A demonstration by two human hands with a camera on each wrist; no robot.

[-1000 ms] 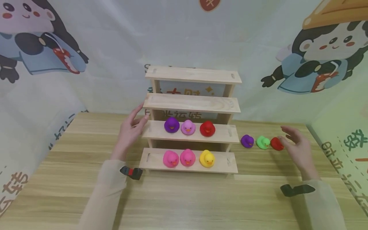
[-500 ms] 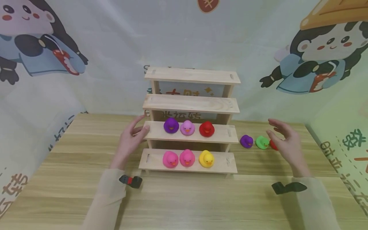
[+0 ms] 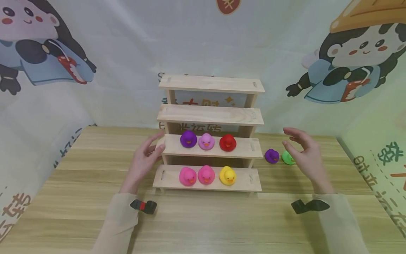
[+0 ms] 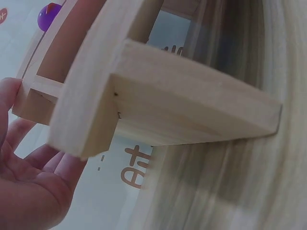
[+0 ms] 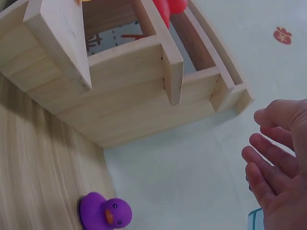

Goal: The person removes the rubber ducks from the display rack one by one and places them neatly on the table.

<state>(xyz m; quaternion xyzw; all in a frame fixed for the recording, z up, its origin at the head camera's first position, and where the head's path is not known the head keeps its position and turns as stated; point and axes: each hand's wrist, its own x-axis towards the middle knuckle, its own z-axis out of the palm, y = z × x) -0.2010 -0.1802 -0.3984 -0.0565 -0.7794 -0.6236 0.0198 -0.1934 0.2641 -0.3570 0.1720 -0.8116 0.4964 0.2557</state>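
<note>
A four-step wooden display rack (image 3: 210, 114) stands in the middle of the table in the head view. My left hand (image 3: 143, 158) is at its left side, thumb right at the end of the second step from the bottom. That step carries a dark purple duck (image 3: 188, 139), a light pink duck (image 3: 206, 141) and a red duck (image 3: 227, 142). Two hot-pink ducks (image 3: 188, 176) and a yellow duck (image 3: 227, 175) sit on the lowest step. My right hand (image 3: 309, 160), holding nothing, hovers with bent, relaxed fingers beside a green duck (image 3: 287, 158), which it partly covers.
Another purple duck (image 3: 271, 156) lies on the table (image 3: 206, 222) between the rack and the green duck. Printed cloth (image 3: 127, 53) hangs behind the rack and along both sides of the table. The rack's upper two steps have bare tops.
My right hand has moved left, from beside the red duck on the table to near the green one, and now hides that red duck. My left hand has slid slightly down the rack's side.
</note>
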